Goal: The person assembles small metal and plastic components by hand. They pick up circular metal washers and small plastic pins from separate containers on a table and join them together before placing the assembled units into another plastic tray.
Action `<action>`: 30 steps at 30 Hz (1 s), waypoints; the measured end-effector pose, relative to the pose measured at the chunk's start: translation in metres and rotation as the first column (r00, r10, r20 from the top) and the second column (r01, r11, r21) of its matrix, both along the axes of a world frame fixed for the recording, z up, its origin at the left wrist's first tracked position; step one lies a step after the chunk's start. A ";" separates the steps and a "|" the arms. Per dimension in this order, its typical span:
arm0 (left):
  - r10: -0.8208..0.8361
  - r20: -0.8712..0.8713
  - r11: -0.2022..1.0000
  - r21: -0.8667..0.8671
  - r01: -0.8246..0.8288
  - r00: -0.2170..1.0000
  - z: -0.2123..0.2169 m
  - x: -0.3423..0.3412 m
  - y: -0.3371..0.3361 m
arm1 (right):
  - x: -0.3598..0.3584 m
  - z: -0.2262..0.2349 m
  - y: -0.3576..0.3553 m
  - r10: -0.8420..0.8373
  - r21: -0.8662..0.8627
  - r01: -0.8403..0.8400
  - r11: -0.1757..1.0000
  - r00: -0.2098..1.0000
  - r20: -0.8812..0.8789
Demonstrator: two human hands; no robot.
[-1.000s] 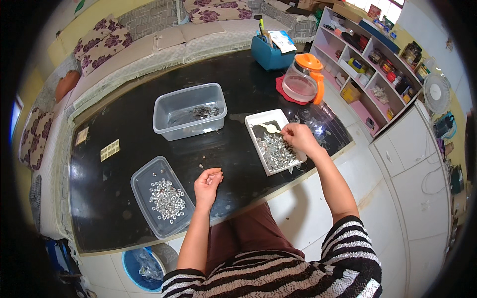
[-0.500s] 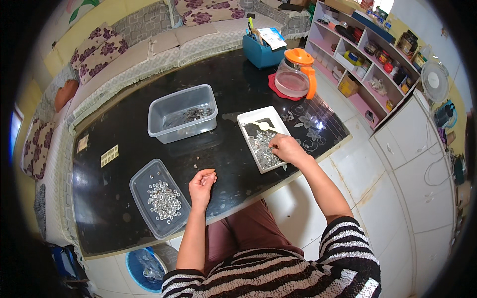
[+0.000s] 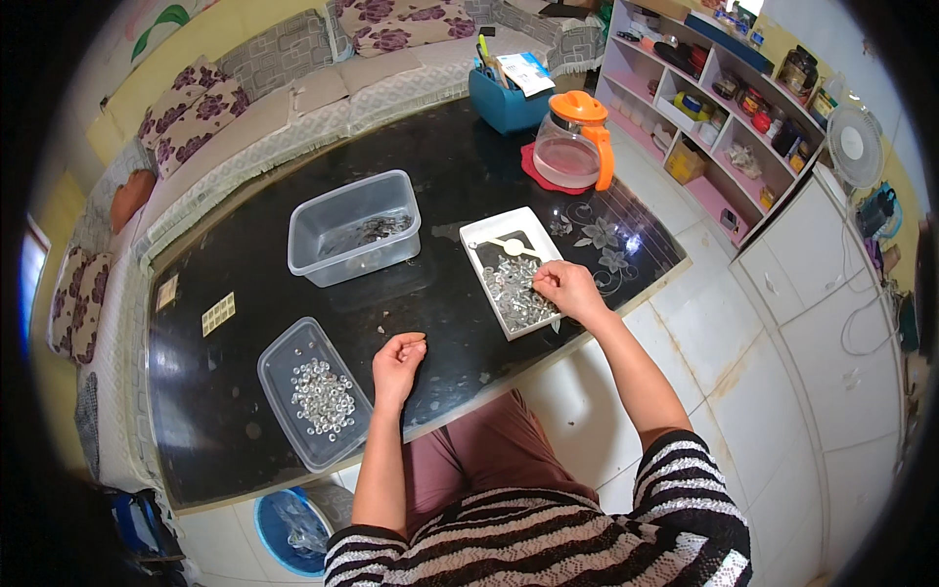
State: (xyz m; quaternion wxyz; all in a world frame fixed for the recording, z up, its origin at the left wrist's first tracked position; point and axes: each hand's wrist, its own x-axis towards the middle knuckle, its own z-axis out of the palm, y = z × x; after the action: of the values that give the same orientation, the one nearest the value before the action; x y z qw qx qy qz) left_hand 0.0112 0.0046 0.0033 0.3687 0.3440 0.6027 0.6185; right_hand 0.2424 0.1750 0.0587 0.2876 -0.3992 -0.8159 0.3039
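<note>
While one right hand (image 3: 570,292) overhangs one white tray (image 3: 494,222), one left hand (image 3: 395,370) curls, whether fingers (image 3: 412,339) hold anything unclear.

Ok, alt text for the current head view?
A bare right hand is over small metal parts in a white tray on a black table; the curled left hand is beside a shallow clear container of metal rings. A clear tub stands beyond.

One white tray (image 3: 499,226), two hands (image 3: 395,364) (image 3: 569,287)

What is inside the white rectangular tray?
Small silvery metal parts and a cream stick with a round middle. The bare right hand and the uppermost parts hide what lies beneath.
</note>
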 end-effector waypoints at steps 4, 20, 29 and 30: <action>-0.040 -0.073 0.997 -0.073 0.035 0.997 0.005 0.005 0.011 | 0.003 -0.002 -0.002 -0.031 -0.193 0.015 0.981 0.996 -0.079; -0.192 -0.906 0.966 -0.107 0.235 0.376 0.060 0.070 0.111 | 0.009 -0.014 0.001 -0.064 -0.455 -0.119 0.882 0.928 -0.366; -0.183 -0.931 0.971 -0.119 0.209 0.317 0.050 0.072 0.117 | 0.008 -0.023 0.006 -0.068 -0.469 -0.166 0.867 0.894 -0.442; -0.183 -0.931 0.971 -0.120 0.208 0.317 0.051 0.070 0.117 | 0.007 -0.024 0.006 -0.081 -0.469 -0.166 0.867 0.883 -0.462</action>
State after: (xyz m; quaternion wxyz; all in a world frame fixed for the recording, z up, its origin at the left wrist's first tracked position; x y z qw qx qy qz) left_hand 0.0811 0.1215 0.0539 0.0251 0.7094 0.6516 0.2674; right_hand 0.2495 0.1811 0.0345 0.3559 -0.3557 -0.6256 0.5962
